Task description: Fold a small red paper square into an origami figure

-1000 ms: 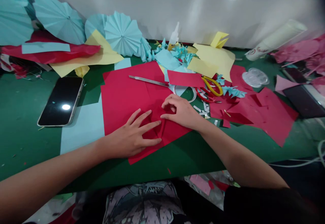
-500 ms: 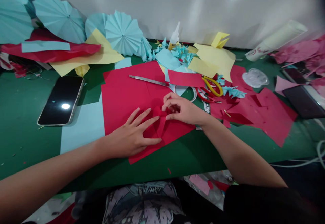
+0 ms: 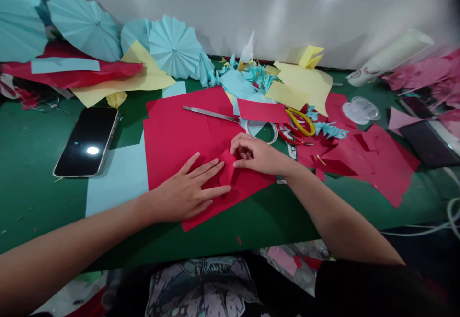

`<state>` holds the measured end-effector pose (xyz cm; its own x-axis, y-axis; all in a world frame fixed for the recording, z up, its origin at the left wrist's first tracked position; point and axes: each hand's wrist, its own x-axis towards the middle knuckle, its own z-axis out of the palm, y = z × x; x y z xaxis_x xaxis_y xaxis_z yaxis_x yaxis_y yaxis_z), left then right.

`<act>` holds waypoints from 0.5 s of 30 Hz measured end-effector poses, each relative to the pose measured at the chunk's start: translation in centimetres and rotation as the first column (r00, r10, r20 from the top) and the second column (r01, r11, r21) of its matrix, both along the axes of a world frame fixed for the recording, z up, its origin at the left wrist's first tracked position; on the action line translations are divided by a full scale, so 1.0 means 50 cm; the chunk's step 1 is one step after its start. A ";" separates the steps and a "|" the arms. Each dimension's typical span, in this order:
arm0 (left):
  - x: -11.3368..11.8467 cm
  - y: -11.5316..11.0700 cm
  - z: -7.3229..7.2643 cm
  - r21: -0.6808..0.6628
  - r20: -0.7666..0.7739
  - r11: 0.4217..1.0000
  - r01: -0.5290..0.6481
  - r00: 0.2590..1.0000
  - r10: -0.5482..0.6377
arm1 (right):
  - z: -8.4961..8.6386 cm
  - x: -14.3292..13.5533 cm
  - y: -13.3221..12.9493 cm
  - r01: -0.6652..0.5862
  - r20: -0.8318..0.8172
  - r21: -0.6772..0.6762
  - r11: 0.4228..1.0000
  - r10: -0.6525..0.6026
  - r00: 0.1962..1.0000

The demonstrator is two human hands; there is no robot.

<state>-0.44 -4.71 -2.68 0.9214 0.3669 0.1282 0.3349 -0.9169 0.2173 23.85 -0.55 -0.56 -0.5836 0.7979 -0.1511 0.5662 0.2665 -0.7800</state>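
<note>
Large red paper sheets [image 3: 176, 139] lie on the green table. On top of them is a small folded piece of red paper [image 3: 227, 167]. My left hand [image 3: 190, 187] lies flat with fingers spread, its fingertips at the left side of the folded piece. Thumb and curled fingers of my right hand [image 3: 255, 154] pinch the piece's upper right edge. A knife blade [image 3: 212, 113] lies on the sheets beyond my hands. Just past my right hand sit a roll of tape [image 3: 275, 134] and scissors with red and yellow handles [image 3: 301, 123].
A phone [image 3: 86, 142] lies on the left beside light blue paper [image 3: 117, 178]. Pleated blue paper fans [image 3: 175, 48] line the wall. A glue bottle [image 3: 247, 51], yellow paper [image 3: 305, 82], red scraps [image 3: 381, 163] and a white roll [image 3: 391, 58] stand or lie farther right.
My left fingers have shifted slightly, the upper ones closing together and the thumb side moving a little right. The folded red piece now shows a broader, flatter face. My right hand keeps its pinch.
</note>
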 end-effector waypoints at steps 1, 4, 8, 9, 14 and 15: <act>0.000 -0.001 0.000 0.010 0.010 1.000 -0.016 1.000 0.015 | 0.001 -0.001 -0.002 0.010 0.007 0.007 1.000 -0.010 1.000; 0.001 -0.002 0.000 0.063 0.072 0.994 -0.086 0.994 0.081 | 0.005 -0.003 -0.006 0.013 0.044 0.052 0.999 -0.016 0.999; 0.004 -0.001 0.000 0.140 0.169 0.970 -0.200 0.970 0.175 | 0.007 -0.006 -0.008 -0.055 0.102 0.131 0.990 0.042 0.994; 0.005 -0.001 0.000 0.142 0.169 0.969 -0.200 0.970 0.176 | 0.006 -0.006 -0.007 -0.063 0.118 0.139 0.988 0.047 0.992; 0.002 -0.004 0.001 0.129 0.110 0.986 -0.104 0.990 0.090 | 0.001 -0.010 -0.008 -0.057 0.108 0.186 0.981 0.038 0.993; 0.001 -0.004 0.000 0.131 0.108 0.986 -0.099 0.991 0.085 | 0.000 -0.012 -0.009 -0.050 0.093 0.203 0.978 0.032 0.995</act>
